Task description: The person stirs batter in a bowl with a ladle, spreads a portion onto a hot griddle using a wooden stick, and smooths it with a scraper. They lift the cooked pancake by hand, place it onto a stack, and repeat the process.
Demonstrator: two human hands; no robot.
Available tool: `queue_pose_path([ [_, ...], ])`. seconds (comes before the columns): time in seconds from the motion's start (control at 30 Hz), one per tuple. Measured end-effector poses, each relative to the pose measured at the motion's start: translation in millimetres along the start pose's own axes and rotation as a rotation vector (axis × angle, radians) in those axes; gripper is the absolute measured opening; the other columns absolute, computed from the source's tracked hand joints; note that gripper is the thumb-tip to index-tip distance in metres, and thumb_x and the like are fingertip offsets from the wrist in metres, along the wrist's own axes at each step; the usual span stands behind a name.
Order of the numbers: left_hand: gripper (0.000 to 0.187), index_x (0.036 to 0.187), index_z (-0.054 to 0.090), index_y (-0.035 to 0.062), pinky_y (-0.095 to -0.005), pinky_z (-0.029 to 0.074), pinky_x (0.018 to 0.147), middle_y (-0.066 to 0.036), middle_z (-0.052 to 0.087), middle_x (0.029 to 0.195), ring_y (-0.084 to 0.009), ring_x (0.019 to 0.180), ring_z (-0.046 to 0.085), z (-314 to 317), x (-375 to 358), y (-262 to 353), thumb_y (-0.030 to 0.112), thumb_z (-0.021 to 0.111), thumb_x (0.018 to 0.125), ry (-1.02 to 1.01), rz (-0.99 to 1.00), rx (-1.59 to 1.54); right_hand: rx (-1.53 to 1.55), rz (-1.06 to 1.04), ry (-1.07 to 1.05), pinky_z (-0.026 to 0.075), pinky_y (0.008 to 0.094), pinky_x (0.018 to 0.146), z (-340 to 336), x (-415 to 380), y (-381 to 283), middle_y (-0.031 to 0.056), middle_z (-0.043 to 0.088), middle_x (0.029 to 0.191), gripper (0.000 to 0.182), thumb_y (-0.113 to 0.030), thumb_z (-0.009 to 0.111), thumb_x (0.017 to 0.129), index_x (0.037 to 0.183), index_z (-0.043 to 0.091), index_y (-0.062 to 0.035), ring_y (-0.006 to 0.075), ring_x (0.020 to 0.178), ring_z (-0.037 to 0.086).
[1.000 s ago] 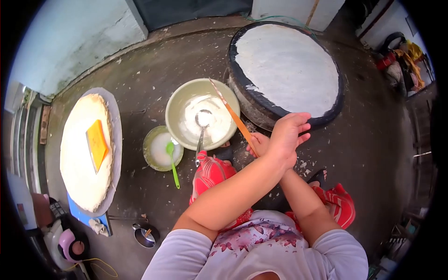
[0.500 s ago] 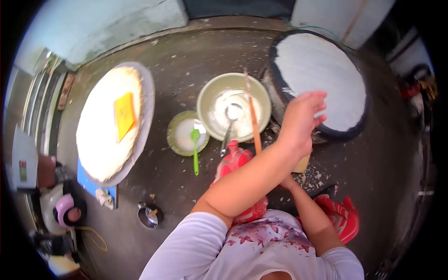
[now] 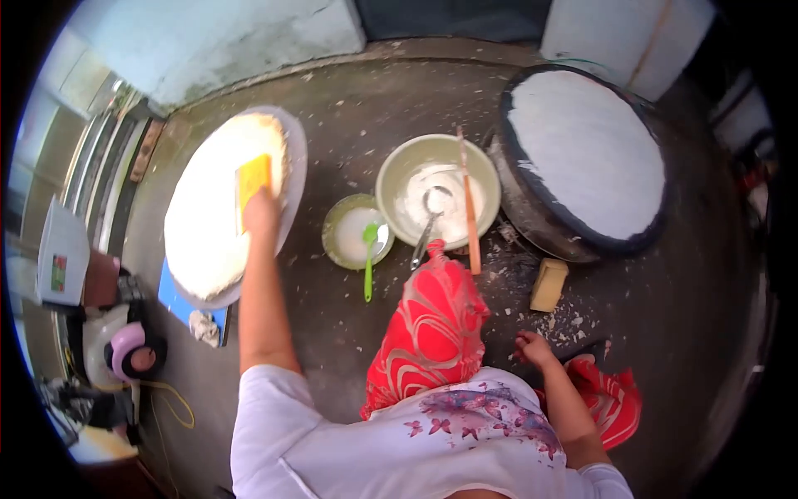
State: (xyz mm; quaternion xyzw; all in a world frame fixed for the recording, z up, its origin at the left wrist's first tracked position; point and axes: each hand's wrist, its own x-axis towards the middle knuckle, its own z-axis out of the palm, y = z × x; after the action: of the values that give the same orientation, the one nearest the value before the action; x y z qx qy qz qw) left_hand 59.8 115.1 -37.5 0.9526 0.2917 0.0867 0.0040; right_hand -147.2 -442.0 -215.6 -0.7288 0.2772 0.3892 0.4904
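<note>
My left hand (image 3: 262, 210) is closed on a yellow scraper (image 3: 253, 179), which rests on a pile of thin pale round sheets (image 3: 208, 220). A round tray (image 3: 293, 183) carries the pile. Low at my right, my right hand (image 3: 530, 347) has its fingers curled; whatever they may hold is hidden. Ahead, a large bowl (image 3: 386, 187) contains white batter (image 3: 453, 218), a metal ladle (image 3: 426, 241) and a wooden stick (image 3: 470, 212) leaning over its rim. A green spoon (image 3: 369, 270) lies across a smaller bowl (image 3: 334, 254) of white liquid. White batter covers the round black griddle (image 3: 509, 108).
A yellowish block (image 3: 549, 285) stands on the floor among pale crumbs. Under the tray is a blue board (image 3: 179, 298) with a crumpled cloth (image 3: 203, 328). A pink-and-white appliance (image 3: 129, 349) and a yellow cord (image 3: 179, 407) are at the left. My red-covered knee (image 3: 436, 324) is near the large bowl.
My left hand has swung from beside the griddle across to the scraper on the pile. The view has shifted, so the bowls sit farther right; my right hand is now uncovered.
</note>
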Motion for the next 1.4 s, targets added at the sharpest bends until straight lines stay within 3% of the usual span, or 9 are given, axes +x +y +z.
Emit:
queue_pose_path([
  [0.23,0.017,0.076,0.060,0.0029,-0.0420,0.046,0.063,-0.018,0.060,0.075,-0.0341,0.072,0.059,-4.7,17.2,-43.3,0.019,0.056,0.075,-0.086,0.326,0.247,-0.157,-0.144,0.027,0.048,0.0292,0.062,7.6,0.8,-17.9,0.0113,0.063,0.093,0.036,-0.019,0.054,0.083,0.116,0.051,-0.0039,0.0147,0.065,0.060],
  [0.43,0.013,0.073,0.054,0.0008,-0.0427,0.045,0.058,-0.017,0.058,0.070,-0.0342,0.065,0.057,-78.8,12.1,-25.7,0.004,0.043,0.079,0.326,0.394,0.118,0.026,-0.269,0.044,0.048,0.0295,0.065,-11.0,-9.8,-47.7,0.0102,0.064,0.086,0.034,-0.021,0.054,0.082,0.112,0.054,-0.0058,0.0166,0.068,0.061],
  [0.63,0.021,0.094,0.057,0.0009,-0.0388,0.046,0.054,-0.016,0.056,0.072,-0.0315,0.061,0.055,-122.1,-76.5,81.9,-0.001,0.050,0.075,0.414,0.835,-0.255,0.069,-0.937,0.358,0.045,0.0349,0.080,-23.5,-91.8,-175.5,0.0138,0.052,0.111,0.046,-0.016,0.066,0.073,0.112,0.045,-0.0051,0.0271,0.094,0.057],
  [0.83,0.046,0.106,0.051,-0.0035,-0.0350,0.047,0.054,-0.013,0.058,0.087,-0.0261,0.064,0.056,-125.9,-193.9,184.6,0.000,0.055,0.060,0.124,1.455,-0.302,-0.680,-1.449,1.010,0.039,0.0362,0.088,-38.3,-162.6,-243.8,0.0128,0.049,0.112,0.057,-0.016,0.070,0.060,0.112,0.046,-0.0117,0.0269,0.107,0.048],
  [0.97,0.048,0.112,0.048,-0.0026,-0.0349,0.047,0.065,-0.016,0.057,0.102,-0.0285,0.077,0.057,-125.3,-217.5,210.7,0.002,0.059,0.065,-0.018,1.424,-0.490,-0.685,-1.174,0.614,0.046,0.0346,0.074,-72.8,-128.0,-209.9,0.0048,0.062,0.084,0.032,-0.018,0.065,0.066,0.095,0.055,-0.0111,0.0258,0.083,0.060],
  [1.07,0.048,0.119,0.043,-0.0017,-0.0379,0.042,0.079,-0.020,0.049,0.116,-0.0327,0.092,0.053,-116.2,-219.0,200.1,0.004,0.059,0.074,-0.059,1.262,-0.586,-0.222,-0.838,0.876,0.048,0.0389,0.067,-144.7,-101.7,-178.8,0.0172,0.061,0.088,0.041,-0.025,0.065,0.071,0.105,0.052,-0.0048,0.0342,0.079,0.059],
  [1.17,0.047,0.121,0.041,-0.0031,-0.0422,0.034,0.089,-0.021,0.044,0.122,-0.0351,0.103,0.046,-109.5,-227.9,180.6,0.007,0.055,0.077,-0.019,1.132,-0.443,0.238,-0.748,1.202,0.048,0.0322,0.074,-256.2,-40.0,-120.2,0.0125,0.063,0.091,0.046,-0.012,0.069,0.068,0.109,0.051,-0.0034,0.0234,0.082,0.062],
  [1.27,0.045,0.122,0.039,-0.0048,-0.0444,0.027,0.095,-0.023,0.039,0.125,-0.0379,0.111,0.039,-96.1,-242.9,172.3,0.012,0.049,0.081,-0.123,0.899,-0.454,0.045,-0.264,1.402,0.047,0.0373,0.074,-332.6,-25.6,-95.2,0.0144,0.062,0.098,0.049,-0.019,0.065,0.069,0.113,0.049,-0.0046,0.0306,0.088,0.060],
  [1.4,0.044,0.122,0.037,-0.0073,-0.0439,0.026,0.096,-0.026,0.033,0.128,-0.0392,0.115,0.036,-82.2,-257.1,192.8,0.016,0.042,0.085,-0.201,0.731,-0.575,-0.111,-0.078,1.471,0.046,0.0360,0.077,-355.3,-16.2,-142.4,0.0144,0.061,0.099,0.053,-0.022,0.064,0.071,0.118,0.045,-0.0056,0.0285,0.091,0.059],
])
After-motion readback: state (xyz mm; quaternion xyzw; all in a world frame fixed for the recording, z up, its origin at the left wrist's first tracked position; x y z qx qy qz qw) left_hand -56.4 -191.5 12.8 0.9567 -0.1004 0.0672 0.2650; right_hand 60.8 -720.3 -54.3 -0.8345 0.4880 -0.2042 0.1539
